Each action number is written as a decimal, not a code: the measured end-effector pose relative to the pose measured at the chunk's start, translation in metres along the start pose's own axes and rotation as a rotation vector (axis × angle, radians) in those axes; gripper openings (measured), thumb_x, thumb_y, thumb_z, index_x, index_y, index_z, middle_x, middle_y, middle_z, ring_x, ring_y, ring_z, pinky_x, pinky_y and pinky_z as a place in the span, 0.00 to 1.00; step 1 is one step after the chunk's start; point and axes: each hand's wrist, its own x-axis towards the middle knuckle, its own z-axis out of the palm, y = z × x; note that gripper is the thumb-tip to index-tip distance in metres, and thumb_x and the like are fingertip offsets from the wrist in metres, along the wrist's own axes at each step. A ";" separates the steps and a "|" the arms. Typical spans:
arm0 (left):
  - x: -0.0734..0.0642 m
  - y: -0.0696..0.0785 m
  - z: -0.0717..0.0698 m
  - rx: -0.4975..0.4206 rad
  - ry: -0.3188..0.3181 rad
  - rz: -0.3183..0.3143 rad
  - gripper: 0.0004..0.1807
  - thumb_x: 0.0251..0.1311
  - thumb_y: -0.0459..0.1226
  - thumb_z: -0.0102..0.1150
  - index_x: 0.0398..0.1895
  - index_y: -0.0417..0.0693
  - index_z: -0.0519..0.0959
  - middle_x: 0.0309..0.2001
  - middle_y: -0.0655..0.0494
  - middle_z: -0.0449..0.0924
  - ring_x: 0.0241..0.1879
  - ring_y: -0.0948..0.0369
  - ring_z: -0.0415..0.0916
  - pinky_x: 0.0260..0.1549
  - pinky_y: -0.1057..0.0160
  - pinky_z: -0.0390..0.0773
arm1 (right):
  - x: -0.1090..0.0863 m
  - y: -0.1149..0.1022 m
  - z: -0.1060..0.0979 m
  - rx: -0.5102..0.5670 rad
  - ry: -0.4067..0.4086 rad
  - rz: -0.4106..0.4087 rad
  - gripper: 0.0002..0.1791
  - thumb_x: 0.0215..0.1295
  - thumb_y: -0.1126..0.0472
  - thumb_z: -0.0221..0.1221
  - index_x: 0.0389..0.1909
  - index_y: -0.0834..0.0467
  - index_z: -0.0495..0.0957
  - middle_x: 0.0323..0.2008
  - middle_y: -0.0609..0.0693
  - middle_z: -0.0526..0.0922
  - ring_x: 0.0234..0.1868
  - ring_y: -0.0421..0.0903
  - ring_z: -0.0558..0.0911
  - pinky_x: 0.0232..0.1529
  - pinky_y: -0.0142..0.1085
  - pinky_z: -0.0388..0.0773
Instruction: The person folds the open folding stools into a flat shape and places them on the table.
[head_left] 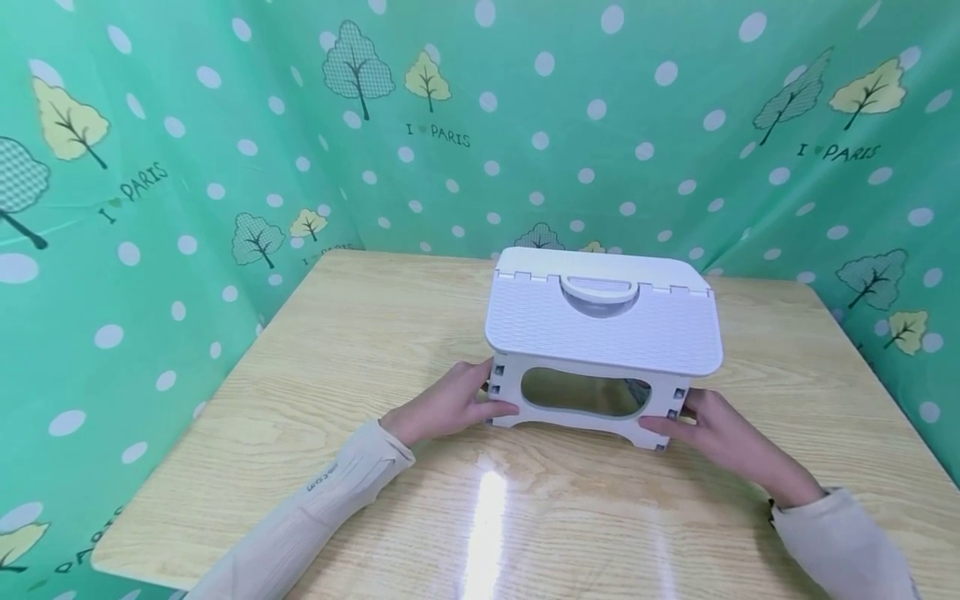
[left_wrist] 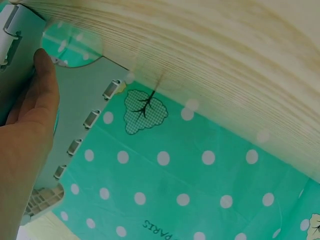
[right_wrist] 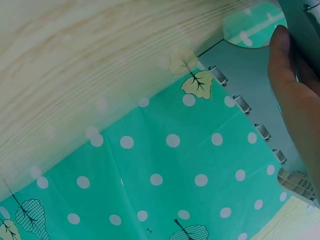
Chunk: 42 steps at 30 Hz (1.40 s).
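Observation:
A white folding step stool stands unfolded on the wooden table, its textured top toward me and a carry handle set into it. Beneath the top, the front leg panel has a wide oval cut-out. My left hand grips the stool's left side, thumb across the front panel and fingers behind the edge. On the opposite side my right hand holds the leg the same way. Both wrist views show a hand against the stool's side panels, with hinge tabs along an edge; the fingertips are partly hidden.
The light wooden table extends around the stool, with a bright light reflection near its front. A green polka-dot cloth printed with trees hangs behind the table and along both sides.

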 end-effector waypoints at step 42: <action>0.000 0.001 0.001 -0.061 -0.037 -0.031 0.29 0.68 0.44 0.62 0.68 0.47 0.66 0.54 0.53 0.83 0.49 0.68 0.81 0.47 0.67 0.80 | -0.001 0.002 0.001 0.014 -0.014 -0.022 0.19 0.70 0.60 0.61 0.58 0.63 0.75 0.48 0.54 0.85 0.46 0.36 0.82 0.44 0.33 0.81</action>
